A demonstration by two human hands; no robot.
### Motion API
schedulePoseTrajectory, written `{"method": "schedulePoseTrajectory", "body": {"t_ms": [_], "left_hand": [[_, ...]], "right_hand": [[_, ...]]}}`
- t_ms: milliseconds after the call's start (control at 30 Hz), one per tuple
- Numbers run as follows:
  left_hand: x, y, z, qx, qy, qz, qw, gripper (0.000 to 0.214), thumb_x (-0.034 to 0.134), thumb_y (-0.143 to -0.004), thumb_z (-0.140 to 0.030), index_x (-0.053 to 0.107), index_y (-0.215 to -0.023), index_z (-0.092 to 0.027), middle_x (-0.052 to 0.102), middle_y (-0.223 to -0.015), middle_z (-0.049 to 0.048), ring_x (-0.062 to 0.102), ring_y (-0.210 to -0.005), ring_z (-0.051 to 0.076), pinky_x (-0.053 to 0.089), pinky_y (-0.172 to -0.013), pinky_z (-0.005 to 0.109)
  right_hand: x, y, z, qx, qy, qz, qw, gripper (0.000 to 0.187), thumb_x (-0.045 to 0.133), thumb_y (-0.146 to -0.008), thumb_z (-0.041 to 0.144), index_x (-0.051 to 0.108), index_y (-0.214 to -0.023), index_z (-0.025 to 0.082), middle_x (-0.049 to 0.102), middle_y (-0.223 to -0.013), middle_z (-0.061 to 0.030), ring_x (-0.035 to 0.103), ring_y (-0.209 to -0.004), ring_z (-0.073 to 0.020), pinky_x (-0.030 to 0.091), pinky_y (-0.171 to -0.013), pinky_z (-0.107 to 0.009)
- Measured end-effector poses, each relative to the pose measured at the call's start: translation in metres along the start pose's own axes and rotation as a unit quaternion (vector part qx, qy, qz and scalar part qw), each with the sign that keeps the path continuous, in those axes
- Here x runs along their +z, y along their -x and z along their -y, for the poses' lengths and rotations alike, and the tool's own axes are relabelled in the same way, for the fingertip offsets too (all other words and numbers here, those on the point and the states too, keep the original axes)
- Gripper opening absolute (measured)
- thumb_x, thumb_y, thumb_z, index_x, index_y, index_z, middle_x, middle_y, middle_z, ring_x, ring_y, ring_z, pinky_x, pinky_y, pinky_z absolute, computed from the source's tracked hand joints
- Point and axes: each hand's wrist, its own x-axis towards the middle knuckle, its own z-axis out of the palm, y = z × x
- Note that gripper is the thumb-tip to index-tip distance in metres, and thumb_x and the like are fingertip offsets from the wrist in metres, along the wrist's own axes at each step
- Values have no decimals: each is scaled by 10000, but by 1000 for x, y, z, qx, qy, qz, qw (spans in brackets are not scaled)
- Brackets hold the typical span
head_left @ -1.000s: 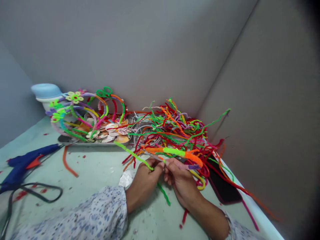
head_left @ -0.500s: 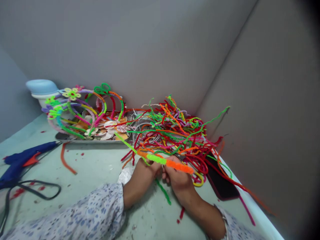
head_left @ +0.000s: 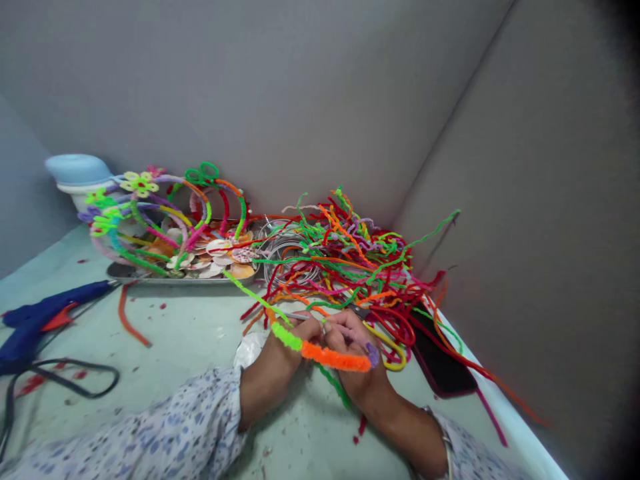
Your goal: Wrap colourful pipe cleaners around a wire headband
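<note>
Both hands are in the middle of the table, holding a curved headband [head_left: 335, 358] wrapped in lime, orange and purple pipe cleaner. My left hand [head_left: 287, 350] is closed with its fingertips pinched at the far side of the band, where a bare grey strip shows. Beside it my right hand [head_left: 357, 343] is closed too, thumb and finger meeting the left fingertips. A loose lime pipe cleaner [head_left: 250, 291] sticks out to the upper left from the band. Below the hands hangs a green pipe cleaner [head_left: 334, 387]; its upper part is hidden.
Behind the hands lies a tangled pile of pipe cleaners [head_left: 345, 260] with wire rings [head_left: 287, 257]. Finished headbands [head_left: 203, 200] stand in a metal tray [head_left: 175, 283] of shells. A blue glue gun [head_left: 55, 303] with its cord is at left, a phone [head_left: 445, 370] at right.
The headband has turned in my hands: its lime and orange part has dropped nearer to me, and a purple end and bare grey strip now show.
</note>
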Motion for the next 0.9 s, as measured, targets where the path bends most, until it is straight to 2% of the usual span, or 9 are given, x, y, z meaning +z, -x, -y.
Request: {"method": "schedulePoseTrajectory", "body": {"t_ms": [167,333,433,533,633,700,767,900], "left_hand": [[-1,-5,13,-55,36,-27,997,259,462,-734,-239,439,-488,-161,421,-489,-29,352,-455,80,253,-428,218],[0,-4,13,-79,58,-37,994,245,459,-721,-210,434,-482,-162,408,-477,-36,344,-441,74,239,-414,210],[2,-2,6,-54,68,-21,996,256,478,-739,-229,452,-494,-158,434,-496,-31,366,-456,75,271,-429,205],[6,-4,0,-3,67,22,998,209,499,-747,-228,493,-551,-155,481,-536,-20,416,-491,88,336,-473,209],[6,-8,0,42,39,73,996,116,485,-729,-158,543,-629,-146,556,-616,7,522,-603,126,426,-619,246],[3,-12,4,54,-16,29,998,94,477,-731,-142,568,-711,-148,572,-649,5,544,-644,138,429,-647,254],[-2,-14,9,59,-83,-34,994,78,500,-722,-152,577,-722,-150,563,-628,-5,529,-624,136,412,-607,241],[-7,-15,9,78,-140,-70,985,94,513,-750,-197,596,-760,-152,588,-672,1,524,-625,135,407,-594,241]], "right_hand": [[-1,0,-6,-31,47,-1,998,96,471,-835,274,517,-810,194,578,-633,9,523,-549,-125,397,-495,-219],[-1,-1,-5,-28,65,-2,997,92,487,-826,281,515,-797,198,575,-643,7,521,-557,-127,399,-505,-227],[0,-3,1,5,-2,9,1000,115,487,-823,308,505,-788,200,570,-620,15,527,-540,-127,396,-486,-224],[0,-9,5,73,-83,7,994,130,508,-788,322,500,-754,197,547,-547,32,491,-461,-114,358,-426,-215],[-2,-14,2,109,-120,-7,987,162,514,-764,296,497,-646,186,499,-483,42,427,-408,-86,322,-409,-205],[-4,-16,-2,108,-153,-5,982,168,507,-770,271,504,-629,181,490,-484,45,414,-410,-76,307,-408,-195],[-5,-17,-5,100,-185,2,978,148,506,-766,241,511,-633,178,494,-495,47,414,-416,-70,292,-402,-186],[-6,-16,-8,110,-216,9,970,113,510,-752,207,524,-645,173,500,-509,51,418,-417,-63,277,-395,-176]]}}
